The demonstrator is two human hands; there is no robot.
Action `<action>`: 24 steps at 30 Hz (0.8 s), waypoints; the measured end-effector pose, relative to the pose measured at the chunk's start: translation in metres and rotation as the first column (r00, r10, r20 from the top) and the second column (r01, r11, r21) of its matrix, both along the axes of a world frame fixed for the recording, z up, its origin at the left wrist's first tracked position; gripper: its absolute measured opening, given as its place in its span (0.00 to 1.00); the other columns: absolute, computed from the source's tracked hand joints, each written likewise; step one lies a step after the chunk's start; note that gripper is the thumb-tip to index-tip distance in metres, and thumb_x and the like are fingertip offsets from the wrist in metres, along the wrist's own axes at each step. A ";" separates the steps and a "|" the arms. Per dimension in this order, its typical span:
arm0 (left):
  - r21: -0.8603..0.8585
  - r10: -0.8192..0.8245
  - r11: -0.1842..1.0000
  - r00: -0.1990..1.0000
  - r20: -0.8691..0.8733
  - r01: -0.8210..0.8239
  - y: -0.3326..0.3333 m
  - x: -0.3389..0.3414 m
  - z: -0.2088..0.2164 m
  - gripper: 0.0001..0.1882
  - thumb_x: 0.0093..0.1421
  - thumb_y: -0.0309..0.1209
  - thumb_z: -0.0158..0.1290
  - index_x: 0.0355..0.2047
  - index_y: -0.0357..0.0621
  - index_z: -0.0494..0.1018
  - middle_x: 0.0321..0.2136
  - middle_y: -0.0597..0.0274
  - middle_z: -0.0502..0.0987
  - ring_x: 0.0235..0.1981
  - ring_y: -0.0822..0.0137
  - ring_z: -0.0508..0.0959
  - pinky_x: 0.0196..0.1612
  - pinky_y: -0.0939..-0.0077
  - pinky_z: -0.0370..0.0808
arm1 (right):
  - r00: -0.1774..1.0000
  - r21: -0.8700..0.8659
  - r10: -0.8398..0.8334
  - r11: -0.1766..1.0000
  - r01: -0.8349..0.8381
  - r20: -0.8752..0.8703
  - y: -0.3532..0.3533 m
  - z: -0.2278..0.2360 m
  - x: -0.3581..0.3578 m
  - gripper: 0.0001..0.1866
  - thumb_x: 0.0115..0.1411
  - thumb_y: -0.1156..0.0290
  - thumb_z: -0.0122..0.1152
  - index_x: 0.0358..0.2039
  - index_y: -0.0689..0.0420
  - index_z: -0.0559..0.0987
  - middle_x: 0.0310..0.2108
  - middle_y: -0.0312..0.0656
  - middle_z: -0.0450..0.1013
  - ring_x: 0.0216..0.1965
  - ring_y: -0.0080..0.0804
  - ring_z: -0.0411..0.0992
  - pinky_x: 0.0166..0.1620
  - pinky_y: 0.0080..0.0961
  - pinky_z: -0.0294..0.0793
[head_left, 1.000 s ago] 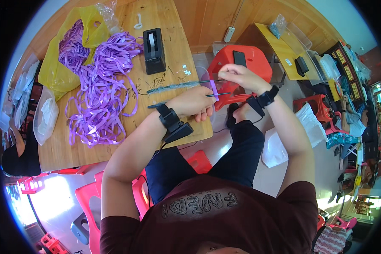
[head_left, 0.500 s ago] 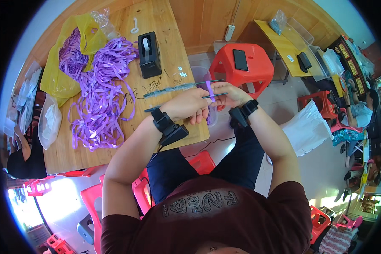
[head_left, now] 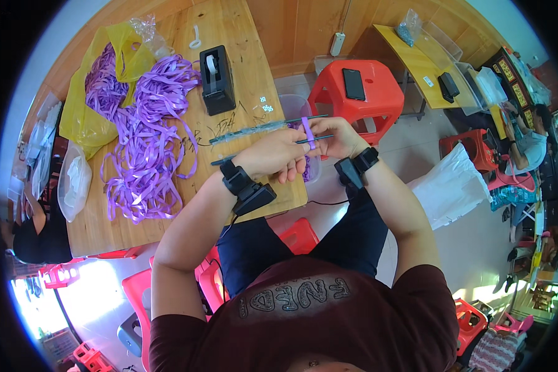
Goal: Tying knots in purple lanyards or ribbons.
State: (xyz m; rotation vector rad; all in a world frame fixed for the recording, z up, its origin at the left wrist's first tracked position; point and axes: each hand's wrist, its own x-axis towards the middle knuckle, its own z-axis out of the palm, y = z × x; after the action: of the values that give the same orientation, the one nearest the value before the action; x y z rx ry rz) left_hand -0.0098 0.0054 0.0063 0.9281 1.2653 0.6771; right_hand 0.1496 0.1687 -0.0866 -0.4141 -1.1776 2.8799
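Note:
Two thin dark rods (head_left: 322,116) lie roughly parallel and stick out past the table's right edge; clear tape (head_left: 248,132) runs along the far one. A short purple ribbon (head_left: 310,133) spans both rods near their ends. Around it my right hand (head_left: 340,137) is closed, thumb and fingers pinching the ribbon from the right. My left hand (head_left: 276,154) comes over the near rod from the left, its upper fingers closed at the ribbon and its lower fingers curled beneath. The exact fingertip contact is partly hidden.
A tangled heap of purple ribbon (head_left: 146,167) spills from a yellow bag (head_left: 74,118) on the table (head_left: 242,31). Nearby stand a black tape dispenser (head_left: 217,87) and a clear bin (head_left: 313,170) below the hands. A phone (head_left: 353,84) rests on a red stool (head_left: 378,102).
My right fingers have shifted slightly at the ribbon, which stays across the rods. The left hand keeps almost the same place. The view has moved a little.

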 end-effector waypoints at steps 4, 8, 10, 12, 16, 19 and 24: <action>-0.018 0.005 1.000 1.000 -0.012 -0.005 -0.001 0.001 0.002 0.14 0.70 0.34 0.43 0.50 0.38 0.66 0.22 0.66 0.73 0.12 0.78 0.71 0.13 0.84 0.67 | 0.992 -0.267 -0.112 0.959 0.094 -0.053 -0.017 0.012 -0.009 0.27 0.67 0.51 0.51 0.47 0.67 0.76 0.42 0.46 0.77 0.44 0.40 0.76 0.51 0.39 0.75; -0.012 -0.005 1.000 1.000 -0.031 0.004 -0.001 -0.001 -0.002 0.14 0.70 0.34 0.42 0.49 0.39 0.66 0.21 0.66 0.73 0.11 0.78 0.71 0.12 0.84 0.66 | 0.984 -0.022 -0.155 0.987 0.158 0.092 -0.028 0.037 -0.004 0.29 0.67 0.45 0.52 0.46 0.63 0.78 0.39 0.41 0.77 0.37 0.30 0.75 0.45 0.27 0.73; 0.002 0.002 1.000 1.000 -0.022 -0.002 -0.003 0.000 0.000 0.13 0.70 0.34 0.43 0.48 0.39 0.67 0.21 0.66 0.73 0.12 0.78 0.71 0.12 0.84 0.66 | 0.979 0.165 -0.172 0.974 0.154 0.105 -0.034 0.048 0.002 0.28 0.67 0.47 0.53 0.46 0.62 0.79 0.37 0.39 0.77 0.36 0.26 0.74 0.43 0.24 0.73; 0.017 0.008 1.000 1.000 -0.013 -0.008 -0.002 0.000 0.002 0.12 0.70 0.34 0.43 0.47 0.39 0.67 0.22 0.66 0.74 0.12 0.78 0.72 0.13 0.84 0.66 | 0.969 0.454 -0.198 0.884 0.112 0.146 -0.034 0.053 0.007 0.21 0.66 0.52 0.58 0.45 0.58 0.79 0.34 0.34 0.75 0.31 0.16 0.69 0.35 0.14 0.69; 0.013 0.012 1.000 1.000 -0.026 -0.011 -0.004 0.001 0.001 0.12 0.70 0.34 0.43 0.47 0.39 0.67 0.22 0.65 0.74 0.13 0.78 0.72 0.13 0.84 0.67 | 0.958 0.617 -0.204 0.786 0.037 0.202 -0.029 0.046 0.005 0.16 0.67 0.57 0.59 0.44 0.58 0.79 0.34 0.32 0.75 0.29 0.17 0.68 0.31 0.15 0.70; 0.031 0.012 0.999 1.000 -0.007 -0.012 0.000 0.002 -0.002 0.12 0.70 0.34 0.44 0.46 0.39 0.67 0.22 0.65 0.74 0.13 0.78 0.72 0.13 0.84 0.67 | 0.984 0.068 -0.111 0.992 0.102 0.139 -0.018 0.023 0.008 0.13 0.67 0.60 0.58 0.40 0.57 0.79 0.32 0.30 0.73 0.26 0.16 0.66 0.33 0.14 0.70; 0.022 0.037 0.999 0.999 -0.017 -0.037 -0.002 -0.001 -0.003 0.13 0.70 0.34 0.43 0.48 0.38 0.67 0.22 0.65 0.74 0.13 0.78 0.72 0.13 0.84 0.67 | 0.978 -0.093 -0.174 0.978 0.184 0.111 -0.028 0.020 -0.003 0.15 0.68 0.62 0.56 0.46 0.60 0.77 0.38 0.37 0.77 0.35 0.24 0.74 0.39 0.25 0.77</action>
State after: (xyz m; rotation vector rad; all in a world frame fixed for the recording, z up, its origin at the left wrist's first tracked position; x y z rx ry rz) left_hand -0.0108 0.0034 0.0030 0.9319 1.2958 0.7137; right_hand 0.1465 0.1411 -0.0669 -0.6421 -0.9504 2.7993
